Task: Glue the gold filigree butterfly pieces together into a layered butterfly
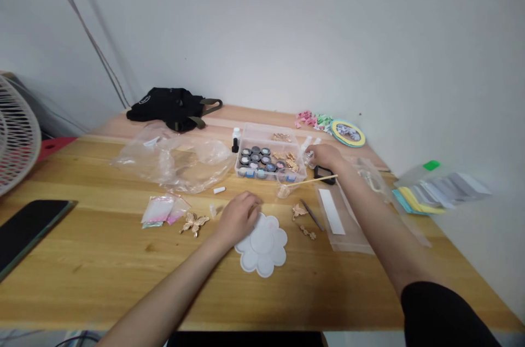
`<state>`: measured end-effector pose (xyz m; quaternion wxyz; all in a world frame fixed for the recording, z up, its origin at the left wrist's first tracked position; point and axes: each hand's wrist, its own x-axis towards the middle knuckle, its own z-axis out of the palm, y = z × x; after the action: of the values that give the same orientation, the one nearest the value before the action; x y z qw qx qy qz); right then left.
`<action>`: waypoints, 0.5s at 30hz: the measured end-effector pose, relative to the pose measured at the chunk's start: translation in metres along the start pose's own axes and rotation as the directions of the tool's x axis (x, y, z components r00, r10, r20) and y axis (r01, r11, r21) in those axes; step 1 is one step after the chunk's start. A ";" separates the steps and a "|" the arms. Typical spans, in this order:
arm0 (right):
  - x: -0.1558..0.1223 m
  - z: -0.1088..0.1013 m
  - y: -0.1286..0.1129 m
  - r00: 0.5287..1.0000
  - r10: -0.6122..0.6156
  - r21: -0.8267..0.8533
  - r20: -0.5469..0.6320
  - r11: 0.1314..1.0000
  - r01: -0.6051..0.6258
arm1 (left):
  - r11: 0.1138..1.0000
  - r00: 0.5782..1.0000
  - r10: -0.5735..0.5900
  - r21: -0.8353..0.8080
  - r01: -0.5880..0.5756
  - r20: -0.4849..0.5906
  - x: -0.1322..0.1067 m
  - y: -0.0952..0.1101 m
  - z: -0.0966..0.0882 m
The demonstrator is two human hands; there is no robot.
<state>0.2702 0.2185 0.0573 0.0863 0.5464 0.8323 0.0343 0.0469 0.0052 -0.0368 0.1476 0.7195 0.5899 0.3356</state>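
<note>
Black sleeve [445, 314] over the counter's [340, 300] near edge, right side. White palette [262, 240], front-centre; left hand [237, 219] at its rim, fingers loosely curled, seemingly empty. Right hand [328, 156] at small bottles [305, 143] beside the box [252, 133]; can't tell if fingers grip one. Likely bottle selection; next needs a clean grip. Wood grain, clutter; pale wall [307, 35] behind.

Jars [254, 157] in box [258, 133], palette [261, 240] in front, butterfly ornament [194, 223] left of palette, fan [18, 134] far left
</note>
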 end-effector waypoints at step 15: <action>0.000 0.004 0.004 0.999 -0.037 0.017 0.037 0.999 0.036 | 1.000 0.999 0.026 -0.004 -0.027 -0.021 0.000 -0.001 0.003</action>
<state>0.2741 0.2198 0.0542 0.0980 0.5324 0.8406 0.0159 0.0481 0.0057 -0.0395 0.1386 0.7233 0.5810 0.3464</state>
